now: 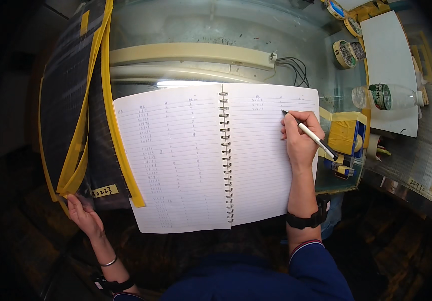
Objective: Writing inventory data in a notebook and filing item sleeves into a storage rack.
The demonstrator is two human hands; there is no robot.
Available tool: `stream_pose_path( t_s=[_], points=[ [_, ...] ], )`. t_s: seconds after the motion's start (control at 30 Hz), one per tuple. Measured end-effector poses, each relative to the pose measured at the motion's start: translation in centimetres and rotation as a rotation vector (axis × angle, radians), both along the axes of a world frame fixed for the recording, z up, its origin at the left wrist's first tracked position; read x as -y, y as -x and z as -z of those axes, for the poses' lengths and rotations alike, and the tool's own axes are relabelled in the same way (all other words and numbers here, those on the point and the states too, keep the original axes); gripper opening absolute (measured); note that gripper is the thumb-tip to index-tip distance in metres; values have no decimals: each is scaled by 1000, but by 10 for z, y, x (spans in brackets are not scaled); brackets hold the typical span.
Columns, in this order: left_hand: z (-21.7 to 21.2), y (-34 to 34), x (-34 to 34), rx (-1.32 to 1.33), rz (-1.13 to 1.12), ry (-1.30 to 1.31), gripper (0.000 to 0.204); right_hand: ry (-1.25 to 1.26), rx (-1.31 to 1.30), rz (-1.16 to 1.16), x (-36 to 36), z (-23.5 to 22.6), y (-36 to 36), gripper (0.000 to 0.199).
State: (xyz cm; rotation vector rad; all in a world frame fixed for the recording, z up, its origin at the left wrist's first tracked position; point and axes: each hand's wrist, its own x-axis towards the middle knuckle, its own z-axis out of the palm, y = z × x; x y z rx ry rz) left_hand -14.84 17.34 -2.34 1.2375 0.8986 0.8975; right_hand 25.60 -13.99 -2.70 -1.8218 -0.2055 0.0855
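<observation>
An open spiral notebook point(258, 165) is lying on the glass-topped desk point(176, 22), and the right hand point(299, 144) is gripping a white-and-black pen point(310, 133) between its fingers over the upper part of the notebook's right page, the tip pointing at the handwritten rows, contact not distinguishable. Left of the notebook, the left hand point(84, 218) is pinching the lower corner of a dark, yellow-edged sheet point(70, 75) between its fingers. A clear bottle point(386, 97) is lying sideways to the notebook's right, and a long cream bar point(191, 53) is sitting beyond its far edge.
</observation>
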Motion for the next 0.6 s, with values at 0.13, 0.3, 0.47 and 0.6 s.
stream_pose_path(
  t_s=[0.13, 0.3, 0.47, 0.6],
  points=[
    [-5, 10, 1, -39, -76, -27, 25, -314, 76, 64, 0, 2, 4, 7],
    [-5, -20, 15, -58, -176, 36, 22, -231, 247, 159, 1, -1, 9, 33],
    [-38, -31, 13, -3, -124, -23, 27, 106, 698, -75, 6, -29, 31, 38],
    [-79, -44, 0, -174, -98, -296, 28, 246, 781, -101, 8, -64, 57, 34]
  ],
)
